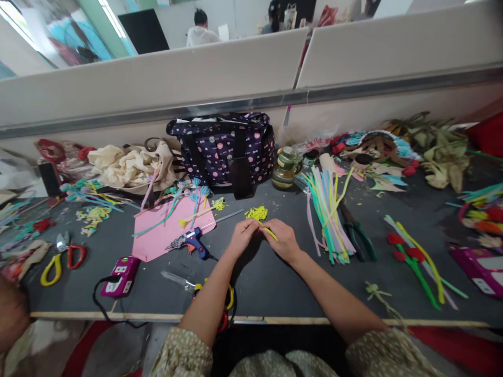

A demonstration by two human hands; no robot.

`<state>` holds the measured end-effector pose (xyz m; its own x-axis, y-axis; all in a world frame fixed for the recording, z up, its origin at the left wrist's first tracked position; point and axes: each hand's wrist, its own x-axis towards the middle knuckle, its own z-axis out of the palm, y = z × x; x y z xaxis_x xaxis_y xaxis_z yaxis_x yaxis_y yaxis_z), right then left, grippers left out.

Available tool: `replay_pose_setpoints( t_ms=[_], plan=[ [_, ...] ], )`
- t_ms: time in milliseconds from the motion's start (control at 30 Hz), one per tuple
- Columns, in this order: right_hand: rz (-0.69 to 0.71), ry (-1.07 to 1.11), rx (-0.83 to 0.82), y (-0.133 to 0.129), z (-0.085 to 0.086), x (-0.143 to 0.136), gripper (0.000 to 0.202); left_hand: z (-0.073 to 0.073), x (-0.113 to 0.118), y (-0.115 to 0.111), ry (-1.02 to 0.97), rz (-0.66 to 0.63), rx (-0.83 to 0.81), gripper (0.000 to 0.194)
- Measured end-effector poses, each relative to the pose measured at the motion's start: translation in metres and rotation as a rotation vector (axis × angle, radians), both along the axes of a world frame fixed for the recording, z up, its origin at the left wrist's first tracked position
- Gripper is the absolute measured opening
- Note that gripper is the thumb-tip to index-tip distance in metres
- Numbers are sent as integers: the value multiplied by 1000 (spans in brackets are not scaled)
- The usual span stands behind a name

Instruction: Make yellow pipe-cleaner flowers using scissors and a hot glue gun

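Note:
My left hand (244, 236) and my right hand (282, 241) meet over the middle of the dark table, both closed. A yellow pipe cleaner (270, 234) runs between them; its free end shows along my right hand, and the fingertips of my left hand pinch its other end. Just beyond my fingers lies a small pile of yellow bits (257, 212). A blue hot glue gun (192, 242) rests to the left, partly on a pink sheet (151, 243). Scissors with yellow and red handles (230, 297) are partly hidden under my left forearm.
A bundle of pastel pipe cleaners (328, 220) lies right of my hands, beside green-handled pliers (359, 235). A dotted bag (251, 141), a phone (240, 178) and a green jar (286, 167) stand behind. A purple power strip (121, 276) is at left. Another person's arm (11, 314) shows far left.

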<state>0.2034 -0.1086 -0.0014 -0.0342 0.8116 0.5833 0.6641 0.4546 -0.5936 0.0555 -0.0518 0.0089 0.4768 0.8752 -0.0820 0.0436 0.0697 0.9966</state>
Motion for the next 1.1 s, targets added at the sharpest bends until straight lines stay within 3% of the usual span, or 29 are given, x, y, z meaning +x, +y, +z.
replay_pose_setpoints(
  t_ms=[133, 300, 433, 567, 700, 833, 967, 1100],
  plan=[
    [-56, 400, -247, 2, 2, -6, 20, 4, -1, 0, 12, -29, 207, 42],
    [1, 925, -578, 4, 7, -9, 25, 8, -3, 2, 37, -68, 373, 39],
    [124, 1145, -707, 6, 9, -8, 28, 10, -4, 2, 48, -89, 386, 40],
    [176, 1211, -763, 6, 9, -10, 30, 11, -3, 1, 20, -88, 355, 40],
    [47, 1016, -583, 4, 7, -10, 25, 8, -1, -1, 3, -42, 201, 43],
    [-93, 417, -212, 0, 3, -4, 17, 4, -1, -2, -19, -27, 26, 46],
    [-15, -93, 54, -2, 1, 3, 17, 2, 0, -1, -50, -43, -29, 45],
    [5, -270, 103, -2, 1, 4, 19, -1, 1, 0, -19, -7, -43, 40]
  ],
)
